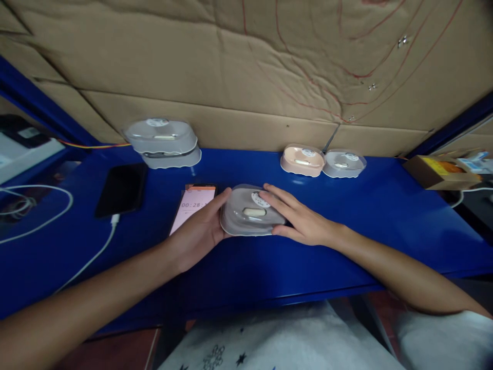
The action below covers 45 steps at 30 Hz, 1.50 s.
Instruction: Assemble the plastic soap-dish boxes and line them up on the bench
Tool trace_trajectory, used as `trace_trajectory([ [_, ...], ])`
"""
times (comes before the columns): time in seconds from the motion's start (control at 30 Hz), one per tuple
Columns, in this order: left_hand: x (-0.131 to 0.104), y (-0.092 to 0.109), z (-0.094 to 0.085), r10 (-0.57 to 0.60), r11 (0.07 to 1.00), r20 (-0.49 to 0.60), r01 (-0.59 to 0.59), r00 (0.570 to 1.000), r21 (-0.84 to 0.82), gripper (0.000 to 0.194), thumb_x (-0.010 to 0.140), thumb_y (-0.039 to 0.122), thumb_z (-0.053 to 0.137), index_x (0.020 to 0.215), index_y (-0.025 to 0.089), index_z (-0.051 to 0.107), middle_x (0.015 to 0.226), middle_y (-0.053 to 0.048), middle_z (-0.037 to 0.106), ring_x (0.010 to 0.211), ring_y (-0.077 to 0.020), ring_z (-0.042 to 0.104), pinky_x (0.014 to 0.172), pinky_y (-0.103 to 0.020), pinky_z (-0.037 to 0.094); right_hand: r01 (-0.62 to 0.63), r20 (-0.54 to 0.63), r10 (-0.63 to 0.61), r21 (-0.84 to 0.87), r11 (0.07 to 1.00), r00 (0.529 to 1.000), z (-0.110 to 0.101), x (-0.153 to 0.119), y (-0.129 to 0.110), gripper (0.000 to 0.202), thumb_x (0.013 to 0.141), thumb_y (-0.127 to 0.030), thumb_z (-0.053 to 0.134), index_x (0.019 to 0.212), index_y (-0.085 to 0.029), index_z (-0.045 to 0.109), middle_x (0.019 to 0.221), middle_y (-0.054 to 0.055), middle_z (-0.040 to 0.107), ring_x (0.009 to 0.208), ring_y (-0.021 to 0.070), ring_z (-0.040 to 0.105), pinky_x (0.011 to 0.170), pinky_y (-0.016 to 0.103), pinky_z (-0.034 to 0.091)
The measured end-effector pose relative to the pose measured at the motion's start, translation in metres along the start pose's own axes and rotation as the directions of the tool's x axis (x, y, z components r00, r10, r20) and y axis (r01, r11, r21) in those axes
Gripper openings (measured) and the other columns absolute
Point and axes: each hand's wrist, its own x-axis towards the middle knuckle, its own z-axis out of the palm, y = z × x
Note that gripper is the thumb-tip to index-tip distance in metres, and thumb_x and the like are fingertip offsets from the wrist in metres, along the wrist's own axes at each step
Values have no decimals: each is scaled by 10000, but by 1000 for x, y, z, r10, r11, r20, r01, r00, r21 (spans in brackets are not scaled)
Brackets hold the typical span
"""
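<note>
We had a grey case point(238, 222) between both hands, above the near part of the blue table point(246, 280); we could not tell whether its underside touched the surface. Our left hand point(210, 221) was partly closed round the left end, thumb along the side and fingers going underneath, mostly hidden. Our right hand point(304, 218) was half open across the other end, its thumb at the near corner and its fingers over the clear cover, one of them by the round white label point(260, 198).

As we judged it, the step in hand was handling the closed case: steadying it and perhaps pressing or checking the cover. The next move, we reckoned, called for firm support from the left hand and light, even pressure from the right, so that the cover would not shift or the case tip.

Just beside the left hand lay a lit phone point(198, 195) showing a timer, partly hidden by the hand and wrist. Along the back of the table stood a stack of grey cases point(164, 137) to the left and, to the right, a peach case point(300, 165) next to a small grey case point(341, 168).
</note>
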Motion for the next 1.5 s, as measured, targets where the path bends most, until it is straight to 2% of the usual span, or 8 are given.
trace_trajectory([
  [0.2,0,0,-3,15,1000,-20,-15,1000,1,282,1047,416,654,1180,212,795,1205,-93,830,1059,-254,786,771,-269,648,50,-33,-52,-64,997,998,2,-1,3,896,1056,-537,600,1745,-301,78,1782,201,218,1652,363,255,1272,624,379],
  [0.37,-2,0,-2,-3,1000,21,3,1000,-20,307,1053,450,634,1194,230,794,1225,-86,826,1095,-266,777,786,-289,647,68,-142,-80,-91,994,987,-5,1,-3,832,1018,-486,671,1716,-296,259,1723,188,361,1602,350,371,1251,600,414],
  [0.53,0,-3,-3,-10,999,32,11,999,-34,318,1067,445,612,1215,219,781,1231,-102,821,1103,-269,774,805,-305,639,36,-173,-51,-91,995,984,-8,2,-6,791,975,-477,693,1676,-312,368,1697,156,418,1550,371,444,1228,621,430],
  [0.8,-3,-1,1,-39,999,-21,39,999,-9,344,1100,443,548,1203,222,790,1219,-98,825,1079,-255,783,768,-291,641,57,-106,-65,-80,995,992,-8,0,-3,838,1009,-489,679,1713,-299,268,1727,179,351,1603,353,360,1252,600,401],
  [1.07,-4,-2,2,-30,999,50,32,998,-34,350,1088,453,572,1266,230,774,1333,-98,791,1212,-279,743,902,-330,630,81,-106,-96,-136,987,990,-11,0,-5,838,994,-485,687,1709,-330,280,1719,158,373,1576,388,395,1230,636,417],
  [1.27,-3,-2,3,-56,998,13,56,998,-31,341,1108,439,525,1222,232,772,1256,-91,814,1130,-253,767,821,-294,633,34,-42,-35,-37,999,999,-10,0,-1,831,1019,-480,659,1714,-300,241,1742,171,312,1620,355,320,1272,612,384],
  [1.37,-1,-2,2,-73,997,-4,72,997,-6,320,1110,412,525,1178,213,765,1208,-102,819,1052,-235,777,792,-285,633,1,1,-1,9,1000,1000,-16,-1,-1,813,1005,-521,684,1687,-292,304,1737,167,312,1612,342,340,1283,581,387],
  [1.5,-1,-6,1,-71,996,51,68,996,53,262,1080,347,578,1216,178,726,1195,-125,804,1032,-246,774,931,-365,634,-94,83,91,32,995,992,-37,-6,-2,822,931,-530,779,1615,-287,392,1665,163,404,1554,339,435,1263,548,434],
])
